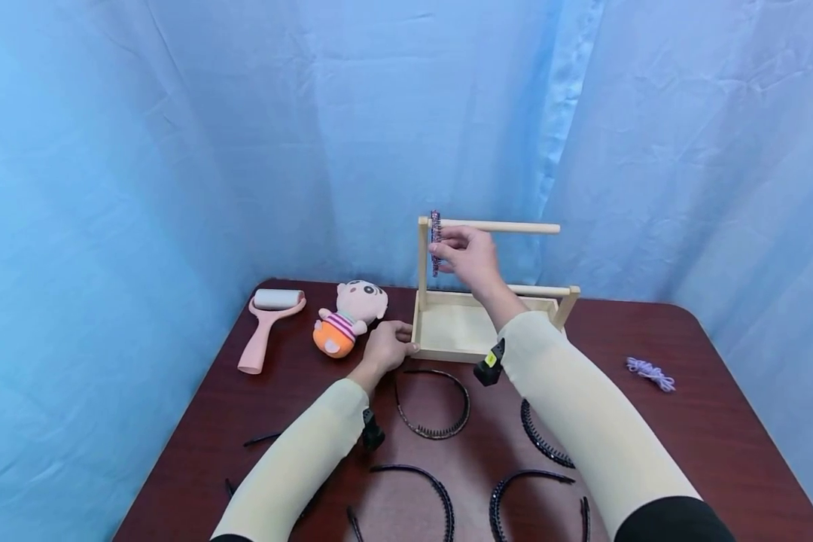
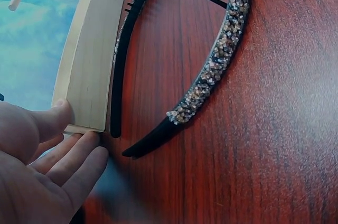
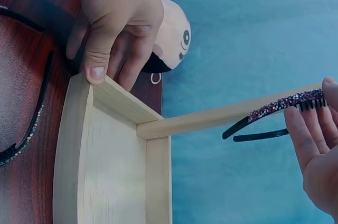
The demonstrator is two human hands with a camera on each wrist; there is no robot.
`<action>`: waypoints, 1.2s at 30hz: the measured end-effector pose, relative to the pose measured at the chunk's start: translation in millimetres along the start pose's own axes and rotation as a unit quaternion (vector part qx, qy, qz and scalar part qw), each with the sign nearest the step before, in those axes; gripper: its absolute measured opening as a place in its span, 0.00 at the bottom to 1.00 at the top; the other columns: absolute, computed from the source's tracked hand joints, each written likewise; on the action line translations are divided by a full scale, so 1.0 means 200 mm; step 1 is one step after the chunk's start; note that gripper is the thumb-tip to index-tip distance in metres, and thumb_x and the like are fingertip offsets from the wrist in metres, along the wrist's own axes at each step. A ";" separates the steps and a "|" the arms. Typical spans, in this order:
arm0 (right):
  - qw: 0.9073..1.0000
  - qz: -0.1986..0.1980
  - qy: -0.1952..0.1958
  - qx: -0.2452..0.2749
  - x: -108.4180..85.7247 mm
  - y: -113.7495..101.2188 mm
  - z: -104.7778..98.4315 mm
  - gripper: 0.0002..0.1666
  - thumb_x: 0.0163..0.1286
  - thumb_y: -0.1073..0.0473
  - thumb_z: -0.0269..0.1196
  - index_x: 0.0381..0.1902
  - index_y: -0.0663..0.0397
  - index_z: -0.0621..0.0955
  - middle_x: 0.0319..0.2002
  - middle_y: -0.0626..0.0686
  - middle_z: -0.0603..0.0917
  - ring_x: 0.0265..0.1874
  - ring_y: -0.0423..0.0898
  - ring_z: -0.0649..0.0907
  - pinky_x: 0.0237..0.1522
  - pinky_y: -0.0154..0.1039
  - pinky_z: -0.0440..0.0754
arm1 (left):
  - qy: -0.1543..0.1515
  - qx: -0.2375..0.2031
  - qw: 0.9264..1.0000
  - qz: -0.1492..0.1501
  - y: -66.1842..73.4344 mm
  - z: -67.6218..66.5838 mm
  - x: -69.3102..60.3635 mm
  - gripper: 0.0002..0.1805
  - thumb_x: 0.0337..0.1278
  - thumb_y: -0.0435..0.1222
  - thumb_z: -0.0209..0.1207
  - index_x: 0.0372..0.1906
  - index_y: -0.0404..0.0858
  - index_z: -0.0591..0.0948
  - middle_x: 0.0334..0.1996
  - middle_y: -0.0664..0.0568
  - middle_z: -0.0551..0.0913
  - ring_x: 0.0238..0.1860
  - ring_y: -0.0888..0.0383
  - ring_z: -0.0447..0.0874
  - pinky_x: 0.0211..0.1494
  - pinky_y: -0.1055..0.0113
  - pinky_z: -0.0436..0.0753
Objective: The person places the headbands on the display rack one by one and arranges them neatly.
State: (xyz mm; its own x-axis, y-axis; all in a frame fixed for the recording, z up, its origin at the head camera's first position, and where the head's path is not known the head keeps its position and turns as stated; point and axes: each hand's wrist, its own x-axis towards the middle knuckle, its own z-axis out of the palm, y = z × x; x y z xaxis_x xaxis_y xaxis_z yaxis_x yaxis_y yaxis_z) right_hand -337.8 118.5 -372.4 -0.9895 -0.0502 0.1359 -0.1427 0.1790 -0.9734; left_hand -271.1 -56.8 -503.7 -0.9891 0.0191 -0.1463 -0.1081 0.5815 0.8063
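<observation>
My right hand [image 1: 473,257] pinches a headband [image 1: 436,241] between thumb and fingers, at the left end of the upper bar of a wooden rack [image 1: 457,327]. In the right wrist view, purple and silver glitter covers the headband [image 3: 280,105], and its black ends point toward the upright post. Whether it rests on the bar cannot be told. My left hand [image 1: 386,346] holds the rack's left front corner, thumb on one side and fingers on the other. Just in front of the rack lies a rhinestone-covered headband [image 2: 211,71] with comb teeth.
More black headbands [image 1: 447,497] lie across the front of the table [image 1: 650,436], some partly under my arms. Left of the rack are a plush doll [image 1: 352,316] and a pink lint roller [image 1: 260,339]. A bundle of lilac cord [image 1: 650,374] lies at the right.
</observation>
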 end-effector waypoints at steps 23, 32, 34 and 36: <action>1.000 -0.017 0.008 -0.025 -0.04 0.00 -0.04 0.25 0.69 0.53 0.72 0.60 0.54 0.82 0.48 0.56 0.86 0.44 0.47 0.87 0.45 0.47 0.89 | 0.004 0.009 1.000 0.009 0.01 0.01 0.00 0.20 0.62 0.35 0.70 0.59 0.38 0.84 0.48 0.46 0.90 0.51 0.49 0.87 0.56 0.55 0.84; 0.998 -0.030 0.001 -0.049 -0.09 -0.02 -0.22 0.26 0.67 0.49 0.73 0.58 0.53 0.83 0.48 0.54 0.85 0.45 0.43 0.86 0.48 0.47 0.88 | -0.004 0.009 1.000 0.012 0.03 0.02 -0.01 0.21 0.63 0.35 0.70 0.60 0.38 0.84 0.48 0.46 0.90 0.52 0.49 0.87 0.56 0.55 0.84; 0.997 -0.038 0.000 -0.065 -0.11 -0.03 -0.29 0.26 0.67 0.47 0.73 0.59 0.52 0.83 0.49 0.54 0.85 0.45 0.42 0.86 0.46 0.44 0.89 | -0.007 0.009 1.000 0.013 0.02 0.02 0.00 0.21 0.62 0.35 0.70 0.60 0.38 0.84 0.48 0.46 0.90 0.52 0.49 0.87 0.55 0.55 0.84; 0.995 -0.048 -0.002 -0.083 -0.14 -0.03 -0.36 0.27 0.67 0.46 0.73 0.59 0.52 0.83 0.50 0.54 0.86 0.45 0.41 0.86 0.46 0.43 0.88 | -0.009 0.006 1.000 0.012 0.02 0.01 0.00 0.21 0.62 0.34 0.70 0.60 0.38 0.84 0.48 0.46 0.89 0.51 0.49 0.87 0.55 0.55 0.85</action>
State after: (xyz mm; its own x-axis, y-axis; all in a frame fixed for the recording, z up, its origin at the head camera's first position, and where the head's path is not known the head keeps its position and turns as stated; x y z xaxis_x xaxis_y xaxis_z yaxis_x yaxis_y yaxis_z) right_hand -311.3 189.0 -357.6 -0.9712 -0.0777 0.2251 -0.2381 0.3326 -0.9125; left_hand -272.1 -52.4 -502.3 -0.9895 0.0476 -0.1363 -0.0822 0.5903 0.8030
